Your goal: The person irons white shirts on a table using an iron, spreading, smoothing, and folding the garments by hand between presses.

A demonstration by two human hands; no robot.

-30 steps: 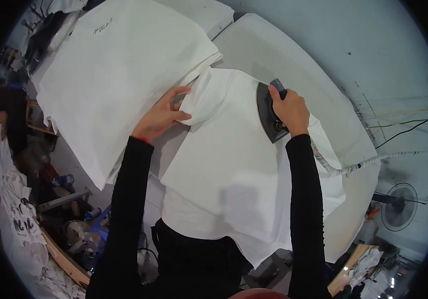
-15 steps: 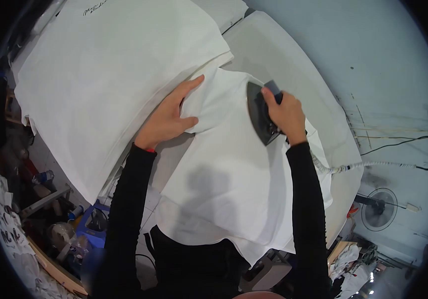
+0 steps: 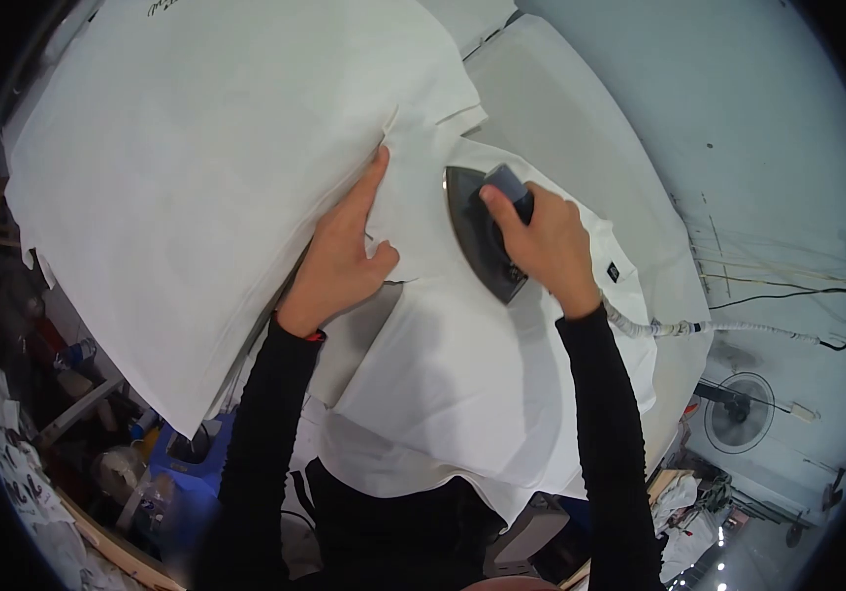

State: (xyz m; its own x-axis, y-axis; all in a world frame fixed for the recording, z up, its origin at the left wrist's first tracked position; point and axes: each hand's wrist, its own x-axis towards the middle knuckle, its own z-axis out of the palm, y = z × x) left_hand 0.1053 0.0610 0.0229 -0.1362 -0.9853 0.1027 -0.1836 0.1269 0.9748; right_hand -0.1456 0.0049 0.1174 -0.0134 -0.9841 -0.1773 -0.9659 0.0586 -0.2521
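Observation:
A white T-shirt (image 3: 462, 374) lies spread over the pale ironing surface, its dark neck label (image 3: 613, 272) showing at the right. My right hand (image 3: 553, 241) is wrapped round the handle of a clothes iron (image 3: 474, 227). The iron's dark soleplate rests on the shirt near the sleeve, tip toward the top. My left hand (image 3: 339, 258) lies on the sleeve, index finger stretched forward and thumb apart. Its outer edge is beside a large white cloth piece (image 3: 196, 187) with dark lettering at the top.
A wrapped hose (image 3: 679, 327) runs from the iron toward the wall at right. A fan (image 3: 738, 412) is on that wall. At lower left, below the cloth, stands a blue plastic container (image 3: 182, 463) among clutter. Pale ironing board (image 3: 541, 98) extends at the back.
The iron has slid left across the shirt toward the sleeve, uncovering the neck label. My left hand has shifted slightly, its index finger now reaching to the edge of the large cloth.

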